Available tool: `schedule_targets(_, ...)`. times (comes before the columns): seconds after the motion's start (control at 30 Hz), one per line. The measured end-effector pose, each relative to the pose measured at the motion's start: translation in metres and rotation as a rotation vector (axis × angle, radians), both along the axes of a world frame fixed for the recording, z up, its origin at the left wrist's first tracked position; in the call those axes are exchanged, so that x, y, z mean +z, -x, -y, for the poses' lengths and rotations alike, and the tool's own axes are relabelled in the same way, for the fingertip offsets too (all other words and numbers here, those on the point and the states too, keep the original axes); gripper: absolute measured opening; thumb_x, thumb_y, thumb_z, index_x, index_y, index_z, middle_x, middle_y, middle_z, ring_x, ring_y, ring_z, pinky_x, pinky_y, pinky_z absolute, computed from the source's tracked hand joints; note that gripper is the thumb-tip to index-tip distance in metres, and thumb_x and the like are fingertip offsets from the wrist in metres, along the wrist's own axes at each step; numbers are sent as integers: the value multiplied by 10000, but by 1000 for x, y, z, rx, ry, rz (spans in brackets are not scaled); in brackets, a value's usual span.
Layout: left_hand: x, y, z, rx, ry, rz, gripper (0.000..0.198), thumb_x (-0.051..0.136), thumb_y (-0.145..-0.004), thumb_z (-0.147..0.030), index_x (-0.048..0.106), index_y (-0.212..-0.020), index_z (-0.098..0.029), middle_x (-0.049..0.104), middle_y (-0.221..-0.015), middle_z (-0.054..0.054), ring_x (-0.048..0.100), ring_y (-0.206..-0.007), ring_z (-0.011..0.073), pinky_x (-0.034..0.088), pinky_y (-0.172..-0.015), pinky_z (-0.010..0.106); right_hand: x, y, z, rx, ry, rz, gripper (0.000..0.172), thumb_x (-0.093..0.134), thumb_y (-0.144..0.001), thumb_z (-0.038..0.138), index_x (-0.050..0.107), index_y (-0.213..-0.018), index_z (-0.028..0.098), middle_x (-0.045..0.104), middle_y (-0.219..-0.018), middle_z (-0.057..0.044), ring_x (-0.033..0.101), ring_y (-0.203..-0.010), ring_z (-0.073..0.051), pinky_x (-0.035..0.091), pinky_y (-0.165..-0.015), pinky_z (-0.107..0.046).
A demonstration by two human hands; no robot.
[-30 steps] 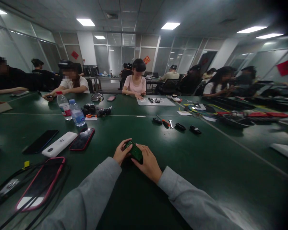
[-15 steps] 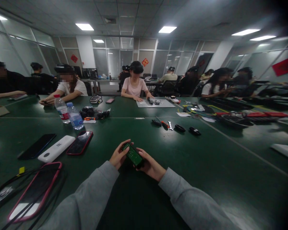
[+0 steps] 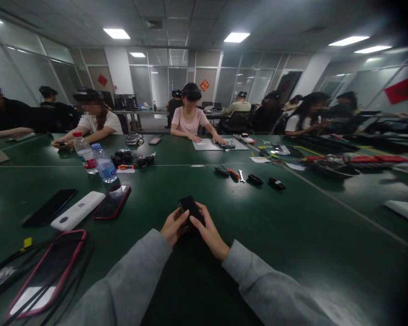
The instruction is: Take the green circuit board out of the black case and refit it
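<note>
Between my hands, above the green table [image 3: 265, 235], is a small black electronics case [image 3: 189, 206], its dark flat face turned up. My left hand [image 3: 174, 227] grips its left side, thumb on the upper face. From the right, my right hand [image 3: 211, 232] closes round the opposite side, and that thumb also presses on the top. The case's underside is hidden by my fingers. Past my hands lie a screwdriver [image 3: 233, 174] with an orange and black handle, a wrench [image 3: 241, 176] and several small black parts [image 3: 255, 179].
To my left are a white power bank [image 3: 78, 210], several phones [image 3: 111, 202], black cables [image 3: 12, 260] and two bottles [image 3: 104, 164]. Across the table a person in pink [image 3: 189, 120] works over a light board [image 3: 204, 146]. Red-handled gear [image 3: 357, 159] lies at the right.
The case has been turned over in my hands: its green circuit board faced up before, and a black face shows now. The person opposite has shifted a hand on the board.
</note>
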State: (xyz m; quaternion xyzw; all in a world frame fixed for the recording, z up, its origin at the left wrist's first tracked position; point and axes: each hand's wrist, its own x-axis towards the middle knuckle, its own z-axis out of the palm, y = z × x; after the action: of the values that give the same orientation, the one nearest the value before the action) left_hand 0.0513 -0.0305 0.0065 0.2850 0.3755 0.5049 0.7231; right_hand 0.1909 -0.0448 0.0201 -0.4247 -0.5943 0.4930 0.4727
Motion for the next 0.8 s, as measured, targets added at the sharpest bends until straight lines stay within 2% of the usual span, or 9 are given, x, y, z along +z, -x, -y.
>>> schedule_targets(0.17, 1, 2, -1, 20, -12, -1, 441, 692, -688, -320, 546, -1083, -190, 579, -1133, 109, 622, -878, 177, 497, -730, 289, 1, -3, -2, 82, -122, 61, 476, 470, -846, 401, 345, -1290, 283, 455, -1239, -30, 427, -1165, -182, 319, -1022, -379)
schedule_targets(0.33, 2, 2, 0, 36, -3, -3, 447, 697, -682, -322, 548, -1079, -180, 605, -1070, 113, 627, -863, 185, 503, -731, 301, 5, -9, -3, 105, -193, 167, 495, 461, -855, 381, 321, -1320, 284, 405, -1294, -36, 365, -1220, -182, 279, -1051, -389)
schedule_targets(0.57, -5, 1, -2, 64, -6, -5, 415, 666, -691, -408, 573, -1010, -159, 638, -950, 106, 637, -752, 178, 523, -644, 305, 4, -17, -8, 195, -161, 169, 528, 523, -821, 380, 340, -1301, 259, 439, -1239, -53, 437, -1144, -186, 348, -994, -379)
schedule_targets(0.8, 0, 0, -2, 93, -42, -26, 414, 677, -685, -391, 576, -1003, -144, 643, -973, 116, 644, -770, 189, 532, -647, 300, 3, -10, 0, 109, -150, 92, 472, 470, -850, 403, 327, -1272, 248, 474, -1155, -54, 480, -1083, -171, 396, -949, -349)
